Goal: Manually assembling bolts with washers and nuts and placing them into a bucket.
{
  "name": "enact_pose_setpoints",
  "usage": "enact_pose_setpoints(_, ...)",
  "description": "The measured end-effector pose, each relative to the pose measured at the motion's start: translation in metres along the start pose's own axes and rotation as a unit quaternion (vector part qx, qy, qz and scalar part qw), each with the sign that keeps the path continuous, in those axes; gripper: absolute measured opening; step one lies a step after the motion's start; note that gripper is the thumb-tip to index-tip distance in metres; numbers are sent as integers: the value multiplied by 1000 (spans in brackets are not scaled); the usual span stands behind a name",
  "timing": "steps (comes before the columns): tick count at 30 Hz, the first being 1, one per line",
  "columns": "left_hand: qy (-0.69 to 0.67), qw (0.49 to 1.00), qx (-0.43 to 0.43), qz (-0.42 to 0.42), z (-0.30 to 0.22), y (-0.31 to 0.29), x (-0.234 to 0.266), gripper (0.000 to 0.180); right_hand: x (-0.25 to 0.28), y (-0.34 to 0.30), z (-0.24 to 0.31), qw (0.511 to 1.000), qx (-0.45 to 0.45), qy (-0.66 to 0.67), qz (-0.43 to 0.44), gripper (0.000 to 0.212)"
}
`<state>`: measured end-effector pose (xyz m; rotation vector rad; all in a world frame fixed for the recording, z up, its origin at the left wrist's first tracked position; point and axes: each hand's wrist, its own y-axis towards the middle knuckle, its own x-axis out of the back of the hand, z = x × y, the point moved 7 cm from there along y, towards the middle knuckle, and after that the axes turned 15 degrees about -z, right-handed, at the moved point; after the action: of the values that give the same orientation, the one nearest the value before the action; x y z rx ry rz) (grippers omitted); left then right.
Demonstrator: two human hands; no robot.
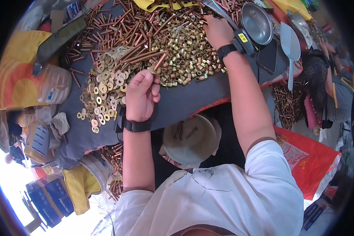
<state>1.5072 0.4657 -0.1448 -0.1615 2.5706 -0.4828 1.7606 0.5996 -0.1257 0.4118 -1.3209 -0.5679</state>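
My left hand is closed, with thumb and fingers pinching a copper-coloured bolt that stands up at a tilt. A brass-coloured washer sits around the bolt's lower end, at my fingertips. Farther off, my right hand reaches to the far right side of a heap of short brass sleeves, its fingers bent down among the pieces. What those fingertips hold, if anything, is hidden. Flat washers lie heaped to the left of my left hand, and loose bolts spread behind them.
On the dark-covered table, a metal bowl, a phone-like dark slab and a pale scoop lie to the right. A bucket holding a few bolts stands below the near edge. Another person is at the far right.
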Motion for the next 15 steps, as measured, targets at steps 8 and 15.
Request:
enact_pose_setpoints(8,-5,1000,-15,-7,-5,0,4,13,15,0,-14,991,-96,82,49,37)
enact_pose_setpoints(15,-25,999,-26,-5,-10,0,7,13,42,-35,50,625,-266,699,224,37)
